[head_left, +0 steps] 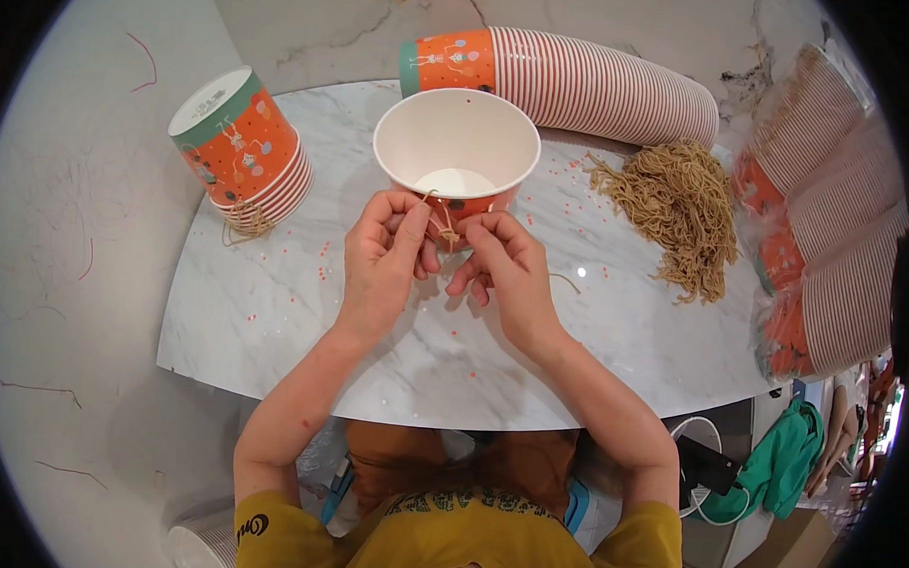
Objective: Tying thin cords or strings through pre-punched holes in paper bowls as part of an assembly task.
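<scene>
workshop-like place: stacked paper tubs, piled twine

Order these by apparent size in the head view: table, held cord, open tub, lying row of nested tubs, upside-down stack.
1. Table
2. Lying row of nested tubs
3. Open tub and upside-down stack: too alike to rank
4. Held cord

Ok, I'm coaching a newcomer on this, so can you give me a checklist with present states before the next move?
1. Left hand on the thin twine: ok, pinching it.
2. Right hand on the twine: ok, at the bucket's front.
3. Open bucket upright: ok.
4. Twine tight: cannot tell, the hands partly cover it.
5. Spare twine pile neatly sorted: not ok, heaped loosely.
6. Tabletop free of scraps: not ok, small orange bits lie scattered.
</scene>
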### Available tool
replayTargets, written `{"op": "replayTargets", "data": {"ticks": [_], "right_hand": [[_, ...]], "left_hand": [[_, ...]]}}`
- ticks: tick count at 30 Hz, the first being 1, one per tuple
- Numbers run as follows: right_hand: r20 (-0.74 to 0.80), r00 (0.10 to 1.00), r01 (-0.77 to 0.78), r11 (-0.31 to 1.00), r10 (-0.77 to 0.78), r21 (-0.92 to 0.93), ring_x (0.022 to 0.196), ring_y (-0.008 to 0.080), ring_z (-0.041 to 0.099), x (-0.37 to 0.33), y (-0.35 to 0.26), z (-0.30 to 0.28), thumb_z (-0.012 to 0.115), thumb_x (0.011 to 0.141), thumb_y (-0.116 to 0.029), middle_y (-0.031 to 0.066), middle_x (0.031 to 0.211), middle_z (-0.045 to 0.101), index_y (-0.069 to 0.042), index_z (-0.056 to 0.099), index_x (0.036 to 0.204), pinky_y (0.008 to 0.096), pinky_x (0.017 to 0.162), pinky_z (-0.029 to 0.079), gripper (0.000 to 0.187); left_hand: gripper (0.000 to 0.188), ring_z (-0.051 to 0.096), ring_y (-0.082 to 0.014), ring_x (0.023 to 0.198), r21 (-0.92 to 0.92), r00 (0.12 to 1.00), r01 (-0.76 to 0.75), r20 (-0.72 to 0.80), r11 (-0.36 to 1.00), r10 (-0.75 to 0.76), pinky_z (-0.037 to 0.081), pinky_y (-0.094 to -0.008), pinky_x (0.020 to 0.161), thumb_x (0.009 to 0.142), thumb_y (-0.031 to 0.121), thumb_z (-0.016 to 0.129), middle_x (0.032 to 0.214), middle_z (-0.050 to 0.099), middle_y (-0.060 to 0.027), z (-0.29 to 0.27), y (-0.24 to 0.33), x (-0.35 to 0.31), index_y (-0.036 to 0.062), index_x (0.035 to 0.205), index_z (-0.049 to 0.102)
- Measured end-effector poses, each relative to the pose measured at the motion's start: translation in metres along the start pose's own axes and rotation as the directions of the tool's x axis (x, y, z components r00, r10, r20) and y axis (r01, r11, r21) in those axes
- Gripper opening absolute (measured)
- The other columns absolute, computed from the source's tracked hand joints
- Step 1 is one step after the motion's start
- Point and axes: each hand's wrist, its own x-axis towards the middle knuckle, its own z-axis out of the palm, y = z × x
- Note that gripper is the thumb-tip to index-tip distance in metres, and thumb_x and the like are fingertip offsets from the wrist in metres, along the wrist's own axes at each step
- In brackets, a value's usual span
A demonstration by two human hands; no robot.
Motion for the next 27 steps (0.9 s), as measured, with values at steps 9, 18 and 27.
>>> {"op": "replayTargets", "data": {"ticks": [9,18,27], "right_hand": [[0.034,0.988,0.153,0.967,-0.15,-0.204,0.061,0.0139,0.068,-0.007,0.011,0.008,0.063,0.102,-0.018,0.0064,0.084,0.071,-0.001,0.064,0.116,0.0258,0.051,0.05,0.022],[0.075,0.941,0.322,0.805,-0.33,-0.498,0.054,0.0156,0.066,-0.008,0.015,0.004,0.059,0.103,-0.013,0.0092,0.079,0.071,-0.003,0.067,0.113,0.0304,0.048,0.051,0.017],[0.077,0.972,0.234,0.878,-0.223,-0.418,0.053,0.0147,0.064,-0.013,0.012,-0.002,0.058,0.103,-0.015,0.0089,0.074,0.07,-0.004,0.069,0.112,0.0297,0.048,0.051,0.017]], "left_hand": [[0.013,0.055,-0.0024,0.064,0.031,1.0,-0.001,0.02,1.0,0.0,0.045,-0.0189,0.056,0.105,0.016,0.057,0.084,0.066,0.0002,0.0,0.001,-0.002,0.0037,0.102,0.059],[0.011,0.058,-0.0037,0.069,0.054,0.993,0.0,0.117,0.999,-0.007,0.046,-0.0209,0.06,0.102,0.014,0.063,0.085,0.066,0.0016,0.002,0.007,-0.003,0.0028,0.101,0.064],[0.01,0.058,-0.005,0.069,0.021,0.996,-0.005,0.089,1.0,0.003,0.046,-0.0211,0.061,0.1,0.012,0.066,0.086,0.067,0.0009,0.001,-0.002,-0.005,0.0023,0.1,0.067]]}}
